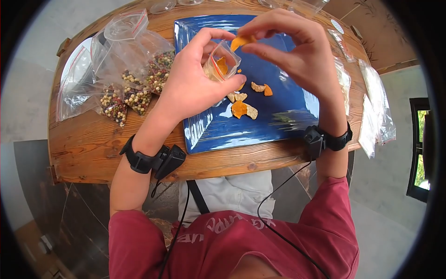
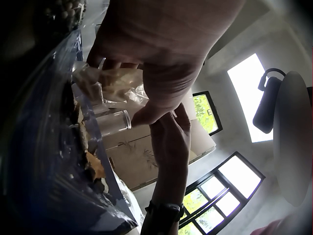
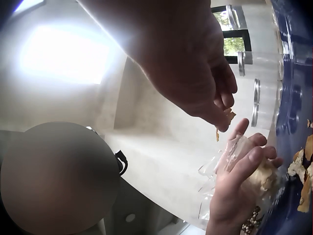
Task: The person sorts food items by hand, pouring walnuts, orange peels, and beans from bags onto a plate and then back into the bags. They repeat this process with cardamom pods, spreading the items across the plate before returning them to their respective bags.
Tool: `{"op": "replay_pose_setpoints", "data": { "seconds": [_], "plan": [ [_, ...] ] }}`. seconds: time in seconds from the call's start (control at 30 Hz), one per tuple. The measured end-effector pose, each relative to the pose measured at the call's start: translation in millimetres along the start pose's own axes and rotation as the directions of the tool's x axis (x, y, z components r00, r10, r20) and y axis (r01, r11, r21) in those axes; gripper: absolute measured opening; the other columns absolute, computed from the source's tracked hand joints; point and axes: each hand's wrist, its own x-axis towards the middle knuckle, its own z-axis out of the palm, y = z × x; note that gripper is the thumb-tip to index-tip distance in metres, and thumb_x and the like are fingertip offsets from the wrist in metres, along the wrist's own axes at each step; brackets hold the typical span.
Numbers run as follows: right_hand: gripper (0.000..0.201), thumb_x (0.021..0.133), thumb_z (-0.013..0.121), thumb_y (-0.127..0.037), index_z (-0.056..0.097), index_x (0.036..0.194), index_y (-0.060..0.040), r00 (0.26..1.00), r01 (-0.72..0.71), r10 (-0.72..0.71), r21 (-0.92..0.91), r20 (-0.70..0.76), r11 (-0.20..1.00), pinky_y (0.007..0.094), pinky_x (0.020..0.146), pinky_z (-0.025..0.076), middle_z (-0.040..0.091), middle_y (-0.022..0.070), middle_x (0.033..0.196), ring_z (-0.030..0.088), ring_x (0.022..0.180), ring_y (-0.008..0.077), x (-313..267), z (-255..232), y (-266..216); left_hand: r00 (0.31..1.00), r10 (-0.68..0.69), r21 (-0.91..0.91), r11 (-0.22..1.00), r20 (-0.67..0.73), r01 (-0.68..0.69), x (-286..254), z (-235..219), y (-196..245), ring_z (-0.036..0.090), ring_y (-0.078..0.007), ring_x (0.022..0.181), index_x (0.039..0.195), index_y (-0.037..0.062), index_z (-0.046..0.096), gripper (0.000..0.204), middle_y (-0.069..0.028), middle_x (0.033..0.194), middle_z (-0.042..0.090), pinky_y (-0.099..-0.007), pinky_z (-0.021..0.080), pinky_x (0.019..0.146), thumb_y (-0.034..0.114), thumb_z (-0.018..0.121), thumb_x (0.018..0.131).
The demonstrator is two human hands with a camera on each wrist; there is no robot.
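My left hand holds a small clear zip bag upright over the blue plate, its mouth spread apart. Inside the bag sits orange dried peel. Between thumb and fingertips, my right hand pinches another piece of dried citrus peel, right at the bag's mouth; the right wrist view also has this pinched peel above the bag. Several loose peel pieces, some orange side up and some pale, lie on the square blue plate below the hands.
Zip bags of mixed peppercorns stand on the wooden table to the left. Flat clear bags lie along the right edge, one hanging past it. Clear round containers line the far edge.
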Motion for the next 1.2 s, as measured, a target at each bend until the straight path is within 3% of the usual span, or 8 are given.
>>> {"op": "replay_pose_setpoints", "data": {
  "seconds": [0.07,0.37,0.7,0.87,1.0,1.1,1.17,1.2],
  "plan": [
    [0.030,0.080,0.083,-0.002,0.078,0.109,-0.0060,0.988,0.151,-0.151,-0.011,0.014,0.988,0.0295,0.081,0.054,0.075,0.0054,0.096,0.070,0.090,0.0170,1.7,5.0,0.2,1.000,0.016,-0.056,0.998,0.015,-0.015,1.1,2.0,-0.1,0.065,-0.0139,0.105,0.134,0.0066,0.053,0.061,-0.0056,0.113,0.069,-0.0309,0.053,0.094,0.005,0.084,0.081],
    [0.050,0.076,0.084,0.000,0.073,0.124,-0.0082,0.979,0.195,-0.201,-0.118,-0.042,0.974,0.0297,0.077,0.055,0.075,0.0056,0.100,0.070,0.088,0.0176,1.1,10.8,-11.5,0.995,0.079,-0.006,0.997,-0.063,-0.079,0.8,5.4,-2.1,0.072,-0.0178,0.095,0.128,0.0104,0.053,0.064,-0.0086,0.098,0.073,-0.0333,0.055,0.086,0.011,0.087,0.074],
    [0.024,0.074,0.087,-0.008,0.077,0.094,-0.0030,0.975,0.185,-0.190,0.049,0.117,0.981,0.0290,0.070,0.054,0.075,0.0046,0.095,0.070,0.085,0.0188,-1.5,1.8,-11.4,0.997,-0.007,0.041,0.999,0.070,0.004,0.5,-0.8,6.0,0.067,-0.0161,0.110,0.136,0.0078,0.051,0.074,-0.0069,0.113,0.071,-0.0308,0.053,0.095,0.005,0.091,0.074],
    [0.016,0.080,0.085,-0.009,0.077,0.092,-0.0025,0.957,0.283,-0.285,0.051,0.053,0.958,0.0272,0.062,0.048,0.074,0.0041,0.091,0.066,0.076,0.0155,-0.4,12.7,-12.0,0.992,0.127,-0.061,0.990,-0.012,-0.127,2.7,6.5,-1.4,0.070,-0.0141,0.088,0.126,0.0086,0.056,0.064,-0.0057,0.094,0.072,-0.0299,0.055,0.078,0.013,0.092,0.073],
    [0.008,0.091,0.076,-0.011,0.078,0.095,-0.0045,0.990,0.002,-0.019,-0.118,-0.140,0.993,0.0301,0.057,0.043,0.073,0.0059,0.088,0.059,0.067,0.0133,-2.6,2.3,-11.7,0.993,0.057,-0.200,0.977,-0.104,-0.077,3.5,0.8,1.3,0.068,-0.0118,0.093,0.131,0.0060,0.058,0.057,-0.0040,0.101,0.070,-0.0274,0.056,0.083,0.004,0.086,0.081],
    [0.010,0.089,0.077,-0.010,0.078,0.096,-0.0036,0.996,-0.092,0.093,-0.151,-0.003,0.984,0.0304,0.058,0.044,0.070,0.0074,0.083,0.058,0.065,0.0159,-11.6,8.9,8.2,0.954,0.097,-0.342,0.919,-0.283,-0.195,6.6,-4.9,12.9,0.062,-0.0067,0.080,0.123,0.0057,0.059,0.052,0.0004,0.086,0.066,-0.0226,0.051,0.072,0.007,0.087,0.080],
    [0.016,0.085,0.080,-0.011,0.077,0.099,-0.0030,0.954,-0.028,0.062,-0.119,0.294,0.992,0.0359,0.062,0.050,0.068,0.0095,0.083,0.064,0.068,0.0233,-14.9,16.3,18.6,0.955,0.064,-0.388,0.904,-0.289,-0.178,7.3,-11.3,15.4,0.066,-0.0185,0.083,0.128,-0.0040,0.047,0.059,-0.0086,0.090,0.066,-0.0298,0.054,0.074,0.020,0.079,0.084],
    [0.019,0.084,0.080,-0.011,0.076,0.101,-0.0031,0.942,-0.037,0.077,-0.126,0.326,0.991,0.0368,0.064,0.051,0.068,0.0103,0.084,0.065,0.072,0.0248,-17.5,24.2,18.6,0.947,0.088,-0.359,0.911,-0.308,-0.201,7.9,-11.5,17.7,0.063,-0.0141,0.082,0.130,-0.0047,0.046,0.060,-0.0062,0.090,0.065,-0.0263,0.052,0.073,0.019,0.078,0.086]
  ]
}}
